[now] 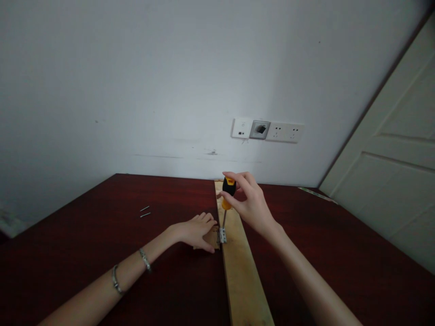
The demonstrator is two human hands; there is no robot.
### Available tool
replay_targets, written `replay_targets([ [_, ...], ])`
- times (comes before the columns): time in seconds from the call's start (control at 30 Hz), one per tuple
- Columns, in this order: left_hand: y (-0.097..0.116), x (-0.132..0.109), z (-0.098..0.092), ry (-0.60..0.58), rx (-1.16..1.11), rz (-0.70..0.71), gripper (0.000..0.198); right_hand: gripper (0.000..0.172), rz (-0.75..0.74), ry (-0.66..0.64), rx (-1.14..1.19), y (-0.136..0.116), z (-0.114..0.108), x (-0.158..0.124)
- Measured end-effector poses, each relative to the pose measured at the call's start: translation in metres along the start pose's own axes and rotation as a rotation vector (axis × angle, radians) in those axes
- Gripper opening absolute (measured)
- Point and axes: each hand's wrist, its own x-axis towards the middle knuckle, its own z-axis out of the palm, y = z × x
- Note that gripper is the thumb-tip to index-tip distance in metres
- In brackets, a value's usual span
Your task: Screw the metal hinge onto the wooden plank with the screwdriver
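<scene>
A yellow-and-black screwdriver (229, 186) is in my right hand (249, 194), thumb and fingers closed around its handle. Its shaft points down, with the tip at a small metal hinge (222, 235) by the left edge of a long wooden plank (243, 267). Beside the plank, my left hand (199, 230) lies over a small wooden block (212, 237), thumb at the near side and fingers at the far side. It grips the block against the table next to the hinge. The palm hides part of the block.
Two thin metal pieces, perhaps screws (145, 215), lie on the dark red table (102, 217) at the left. A thin patterned strip (317, 194) lies at the back right. Behind are a white wall with sockets (284, 132) and, rightward, a panelled door (390, 172).
</scene>
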Motion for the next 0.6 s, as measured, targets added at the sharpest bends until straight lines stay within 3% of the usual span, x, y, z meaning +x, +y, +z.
replay_targets([
  [0.17, 0.0007, 0.0001, -0.0006, -0.006, 0.005, 0.000, 0.083, 0.045, -0.028, 0.003, 0.026, 0.0004, 0.0001, -0.0006],
  [0.6, 0.0006, 0.0000, -0.0019, 0.007, -0.013, 0.011, 0.084, 0.039, -0.067, 0.020, 0.023, 0.0029, -0.0006, -0.0003],
])
